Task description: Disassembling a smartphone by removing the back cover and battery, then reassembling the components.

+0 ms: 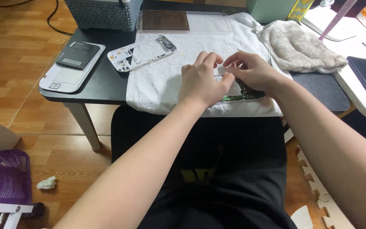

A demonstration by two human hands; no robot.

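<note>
Opened phone [239, 92] with green circuit board exposed, pinched between left hand [202, 80] and right hand [253, 72] on white towel [157, 82]; white frame [141, 53] already off, beyond left hand; back cover and battery [79, 55] farther left on worktop [106, 85].

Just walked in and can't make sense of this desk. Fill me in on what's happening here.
A seated person works with both hands on an opened phone body with a green circuit board, lying on a white towel over a small black table. The left hand presses on it while the right hand pinches at its top edge. A white phone frame lies further back on the towel, a black battery to the left.
</note>
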